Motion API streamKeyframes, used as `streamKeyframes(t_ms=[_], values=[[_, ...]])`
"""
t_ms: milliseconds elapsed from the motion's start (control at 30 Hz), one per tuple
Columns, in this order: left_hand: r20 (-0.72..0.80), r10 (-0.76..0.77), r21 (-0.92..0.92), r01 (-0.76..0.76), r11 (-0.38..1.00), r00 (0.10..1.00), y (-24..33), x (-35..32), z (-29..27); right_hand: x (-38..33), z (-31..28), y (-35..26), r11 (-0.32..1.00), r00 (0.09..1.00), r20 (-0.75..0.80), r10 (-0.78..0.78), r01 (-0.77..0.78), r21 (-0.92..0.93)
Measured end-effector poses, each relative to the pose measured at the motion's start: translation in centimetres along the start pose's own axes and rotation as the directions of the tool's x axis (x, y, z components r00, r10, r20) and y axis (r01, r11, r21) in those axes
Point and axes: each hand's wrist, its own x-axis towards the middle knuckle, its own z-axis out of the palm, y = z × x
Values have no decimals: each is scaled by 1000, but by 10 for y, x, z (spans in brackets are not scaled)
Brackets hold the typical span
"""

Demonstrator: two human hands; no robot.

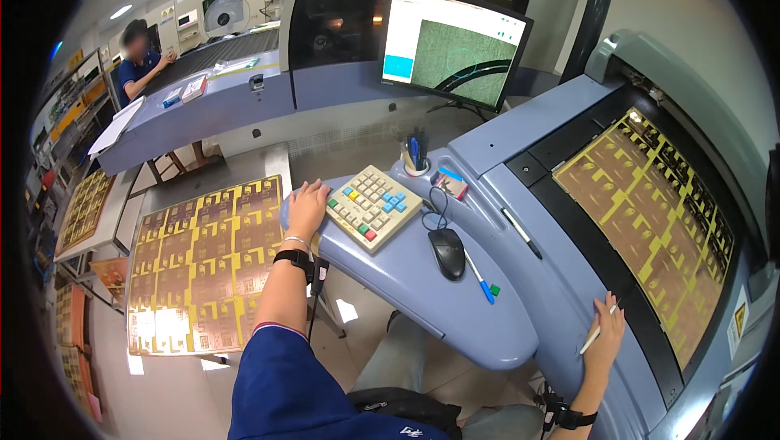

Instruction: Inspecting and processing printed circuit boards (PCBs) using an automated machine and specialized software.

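My left hand (307, 208) lies on the left end of the blue-grey console, beside a beige keypad (374, 208) with several coloured keys. Its fingers are stretched out and hold nothing. At the right, my right hand (605, 333) rests near the front edge of the machine bed, closed around a slim white pen (592, 341) that slants up between the fingers. Beyond that hand, a large copper-and-gold patterned circuit panel (642, 221) lies flat on the dark bed. A monitor (455, 48) behind the console shows a magnified greenish surface with a dark curved band.
On the console (479, 330) are a black mouse (447, 253), a blue-capped marker (481, 279), a black-and-white pen (521, 233), a small box (449, 183) and a pen cup (415, 162). Another panel (207, 269) covers the left table. A person (140, 66) sits at the far left.
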Motion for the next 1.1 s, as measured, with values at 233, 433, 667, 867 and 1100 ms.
streamKeyframes(t_ms=[233, 433, 667, 867, 1100], values=[[-91, 23, -82, -31, 996, 996, -4, -5, 0, -6, -2, -10, 999, 998, -43, 47, -47, -3], [-93, -6, -104, -4, 995, 996, 0, -8, -3, -25, -2, -17, 995, 994, -47, 98, -98, 2], [-79, -22, -90, 15, 996, 997, 1, -7, -5, -43, -2, -28, 998, 996, -77, 34, -38, -51], [-80, -22, -87, 15, 996, 997, 7, -8, -9, -53, 0, -34, 999, 989, -145, 24, -30, -38], [-86, -26, -80, 20, 997, 996, 0, -6, -4, -51, 0, -39, 997, 977, -203, 65, -72, -24]])
